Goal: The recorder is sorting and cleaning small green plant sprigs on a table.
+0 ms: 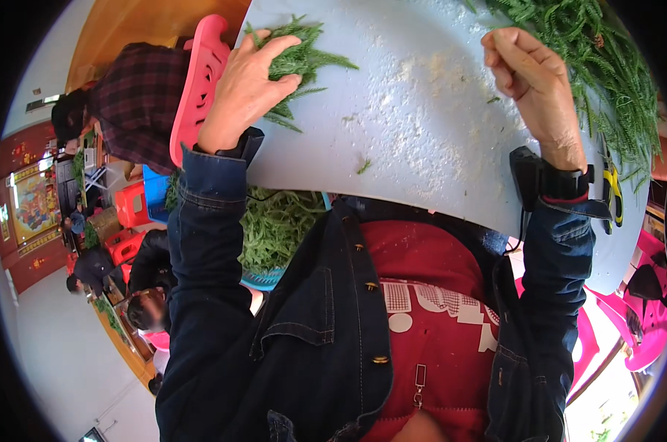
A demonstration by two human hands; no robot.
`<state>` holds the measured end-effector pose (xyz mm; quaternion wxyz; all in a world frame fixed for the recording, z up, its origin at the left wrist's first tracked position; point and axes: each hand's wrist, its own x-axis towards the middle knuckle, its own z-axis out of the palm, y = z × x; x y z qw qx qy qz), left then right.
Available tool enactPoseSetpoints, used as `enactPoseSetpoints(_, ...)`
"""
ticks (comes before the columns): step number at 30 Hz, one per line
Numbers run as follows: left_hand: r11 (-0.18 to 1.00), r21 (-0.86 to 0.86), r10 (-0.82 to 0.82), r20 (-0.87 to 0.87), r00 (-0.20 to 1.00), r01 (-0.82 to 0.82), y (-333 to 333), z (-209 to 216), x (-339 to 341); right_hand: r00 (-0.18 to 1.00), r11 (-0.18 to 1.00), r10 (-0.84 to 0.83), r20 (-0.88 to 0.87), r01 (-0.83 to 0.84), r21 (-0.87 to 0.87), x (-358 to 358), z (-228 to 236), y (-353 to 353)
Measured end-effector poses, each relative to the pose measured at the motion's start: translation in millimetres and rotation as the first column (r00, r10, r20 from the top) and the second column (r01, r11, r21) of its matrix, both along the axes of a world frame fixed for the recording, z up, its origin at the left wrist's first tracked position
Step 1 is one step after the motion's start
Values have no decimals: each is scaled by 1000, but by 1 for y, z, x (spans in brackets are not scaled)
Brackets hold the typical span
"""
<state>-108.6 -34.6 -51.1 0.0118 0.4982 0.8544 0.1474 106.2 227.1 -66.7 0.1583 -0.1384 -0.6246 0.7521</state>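
Note:
My left hand (249,92) rests at the left side of the grey-white tabletop (304,155), fingers spread and thumb apart. It touches a small heap of green artificial fern-like sprigs (304,62), partly hidden behind the fingers. Over the right part of the table my right hand (528,74) is raised, its fingertips pinched together. Whatever may be between them is too small to make out. Beside it, a large pile of longer green sprigs (606,74) covers the far right corner. White powdery crumbs (414,110) and a loose green bit (364,166) lie between my hands.
Pliers with yellow-and-black handles (613,193) lie at the right table edge. Below the left edge, a blue basket (263,280) holds more green sprigs. A pink chair (201,88) with a person in a plaid shirt stands close on the left. Pink chairs (650,331) stand at right.

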Motion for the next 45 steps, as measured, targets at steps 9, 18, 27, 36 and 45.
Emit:
enactPoseSetpoints(9, 981, 5, 195, 22, 981, -195, -90, 3, 20, 995, 995, -84, 54, 87, -58, -2, 24, -17)
enactPoseSetpoints(18, 831, -92, 556, 144, 819, -548, -190, -2, 47, 989, 993, -117, 86, 115, 31, -1, 20, -26)
enactPoseSetpoints(27, 568, -568, 787, 164, 594, -596, -381, -238, 67, 988, 993, -112, 102, 110, 30, -3, 20, -37)
enactPoseSetpoints(36, 665, -671, 737, 520, 432, -326, -336, -295, 99, 1000, 993, 3, -7, -2, 118, 1, -3, -6)
enactPoseSetpoints(45, 514, 161, 771, 344, 536, -842, -283, -177, 62, 999, 1000, -22, 25, 22, 4, 0, -3, -7)
